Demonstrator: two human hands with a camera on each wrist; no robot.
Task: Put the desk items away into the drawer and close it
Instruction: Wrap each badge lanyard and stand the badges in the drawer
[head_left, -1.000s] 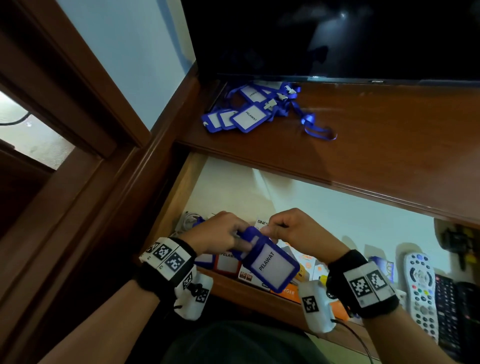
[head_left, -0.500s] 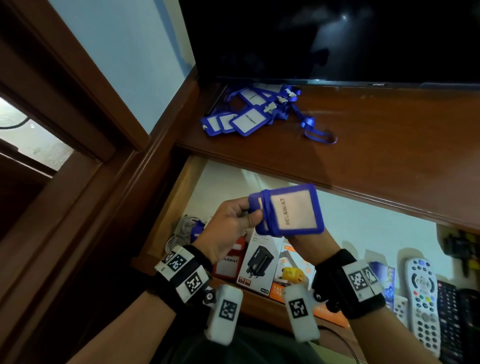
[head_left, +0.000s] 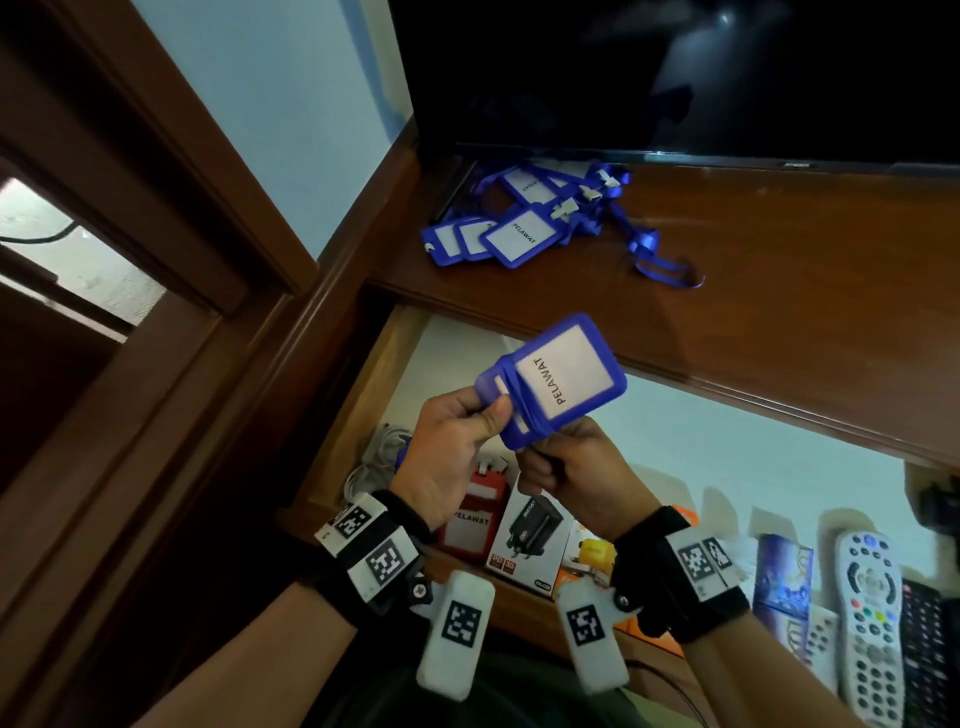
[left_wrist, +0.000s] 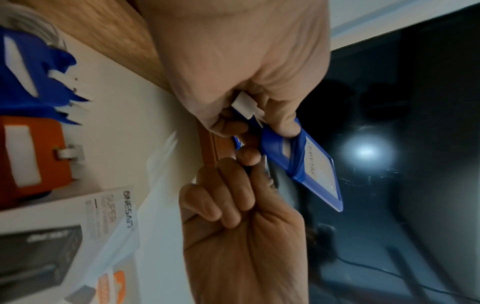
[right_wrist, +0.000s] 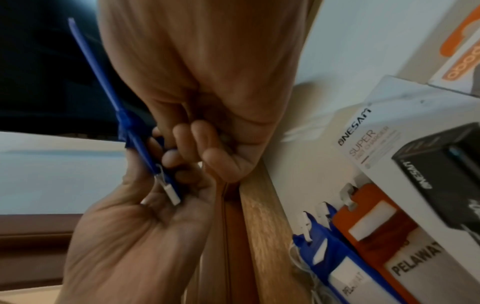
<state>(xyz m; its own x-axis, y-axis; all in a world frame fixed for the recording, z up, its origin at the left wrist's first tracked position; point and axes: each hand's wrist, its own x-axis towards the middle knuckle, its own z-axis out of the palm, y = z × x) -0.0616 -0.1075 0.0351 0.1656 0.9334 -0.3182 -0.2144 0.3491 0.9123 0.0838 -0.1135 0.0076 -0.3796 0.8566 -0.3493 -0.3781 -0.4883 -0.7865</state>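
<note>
A blue badge holder (head_left: 563, 382) with a white "PELAWAT" card and its strap wound round it is held up over the open drawer (head_left: 358, 410). My left hand (head_left: 488, 415) pinches its left end, where the white clip (left_wrist: 244, 105) lies under the thumb. My right hand (head_left: 540, 457) is curled just beneath and grips the lower edge. The left wrist view shows the badge holder (left_wrist: 311, 164) between both hands; in the right wrist view the badge holder (right_wrist: 135, 133) appears edge-on. A pile of blue badge holders (head_left: 519, 223) with lanyards lies on the desk (head_left: 779, 312) at the back left.
Inside the drawer sit a red badge holder (head_left: 472, 514), a charger box (head_left: 530, 540), white cables (head_left: 374, 457), more blue badge holders (right_wrist: 337, 267) and a white remote (head_left: 867, 597). A dark screen (head_left: 675, 78) stands at the desk's back. A wooden frame (head_left: 156, 208) rises on the left.
Both hands lifted the badge holder from low in the drawer to above it and turned its card face up. It is now tilted, with the right hand lower beneath it.
</note>
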